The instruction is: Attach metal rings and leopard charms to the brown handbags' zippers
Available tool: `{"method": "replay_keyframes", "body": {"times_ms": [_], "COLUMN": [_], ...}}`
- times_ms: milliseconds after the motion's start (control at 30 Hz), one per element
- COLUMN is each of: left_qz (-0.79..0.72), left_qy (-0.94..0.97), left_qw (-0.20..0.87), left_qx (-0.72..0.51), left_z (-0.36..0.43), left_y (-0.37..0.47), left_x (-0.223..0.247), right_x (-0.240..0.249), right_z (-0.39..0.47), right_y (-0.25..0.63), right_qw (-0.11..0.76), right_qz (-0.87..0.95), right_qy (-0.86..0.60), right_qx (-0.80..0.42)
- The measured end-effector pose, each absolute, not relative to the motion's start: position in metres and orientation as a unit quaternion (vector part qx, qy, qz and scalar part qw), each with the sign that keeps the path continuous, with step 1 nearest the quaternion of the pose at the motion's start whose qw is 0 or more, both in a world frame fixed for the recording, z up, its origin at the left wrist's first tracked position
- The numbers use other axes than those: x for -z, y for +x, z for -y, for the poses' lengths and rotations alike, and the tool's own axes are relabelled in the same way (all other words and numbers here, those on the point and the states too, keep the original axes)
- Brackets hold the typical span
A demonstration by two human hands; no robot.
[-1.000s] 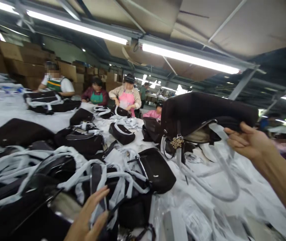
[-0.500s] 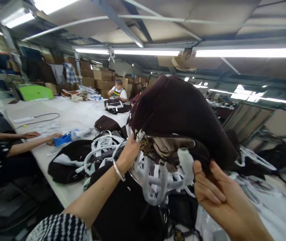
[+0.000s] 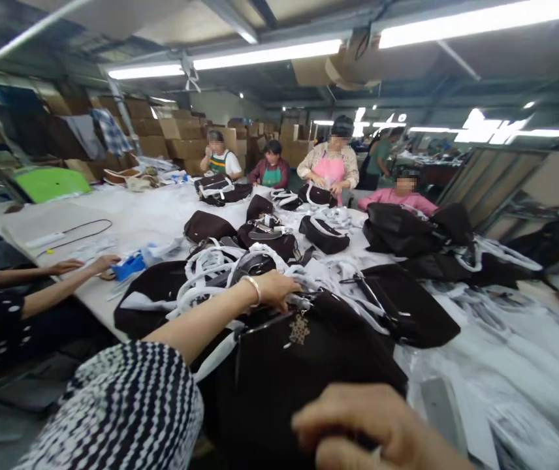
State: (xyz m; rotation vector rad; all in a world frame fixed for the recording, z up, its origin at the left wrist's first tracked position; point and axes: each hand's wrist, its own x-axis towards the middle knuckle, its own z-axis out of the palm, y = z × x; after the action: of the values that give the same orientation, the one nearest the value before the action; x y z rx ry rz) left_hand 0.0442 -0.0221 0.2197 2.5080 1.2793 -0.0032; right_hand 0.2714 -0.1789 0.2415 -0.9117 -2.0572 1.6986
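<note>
A large dark brown handbag (image 3: pixel 309 372) lies right in front of me, with a metal charm (image 3: pixel 300 328) hanging near its top edge. At that edge my left hand (image 3: pixel 279 290), a silver bangle on its wrist, has its fingers closed on the top of the bag beside the clasp; the fingertips are partly hidden. In the near foreground my right hand (image 3: pixel 372 424) is slightly blurred, loosely curled in front of the bag with a gap between its fingers and nothing visible in them. White-wrapped handles (image 3: pixel 206 274) lie just behind my left hand.
More dark handbags (image 3: pixel 407 303) crowd the white table (image 3: pixel 10 219). To the left, a co-worker's hands (image 3: pixel 106 264) are by a blue object (image 3: pixel 129 266). Several people work across the table, including one in a pink apron (image 3: pixel 332 171). Plastic sheeting (image 3: pixel 529 391) lies at right.
The dark handbag that I held up in both hands is now down on the pile. My right hand has come off it and moved down towards me; the view beyond has opened up.
</note>
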Motion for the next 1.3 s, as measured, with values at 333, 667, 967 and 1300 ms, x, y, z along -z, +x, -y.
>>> {"method": "replay_keyframes", "body": {"times_ms": [333, 667, 967, 1300], "left_qz": [-0.538, -0.545, -0.551, -0.491], "left_qy": [0.832, 0.805, 0.819, 0.848], "left_qw": [0.115, 0.138, 0.144, 0.194], "left_qx": [-0.075, -0.187, -0.076, 0.037], "left_z": [0.101, 0.109, 0.083, 0.058], "left_y": [0.025, 0.009, -0.03, -0.02], "left_x": [-0.157, -0.156, -0.176, -0.111], "right_x": [-0.14, -0.131, -0.114, -0.072], "right_z": [0.04, -0.011, 0.074, 0.147], "right_y": [0.322, 0.313, 0.31, 0.259], "right_qw": [0.221, 0.107, 0.228, 0.415], "right_qz": [0.818, 0.763, 0.562, 0.452], "right_qy": [-0.527, -0.571, -0.55, -0.548], "right_qx": [-0.071, -0.284, -0.574, -0.569]}}
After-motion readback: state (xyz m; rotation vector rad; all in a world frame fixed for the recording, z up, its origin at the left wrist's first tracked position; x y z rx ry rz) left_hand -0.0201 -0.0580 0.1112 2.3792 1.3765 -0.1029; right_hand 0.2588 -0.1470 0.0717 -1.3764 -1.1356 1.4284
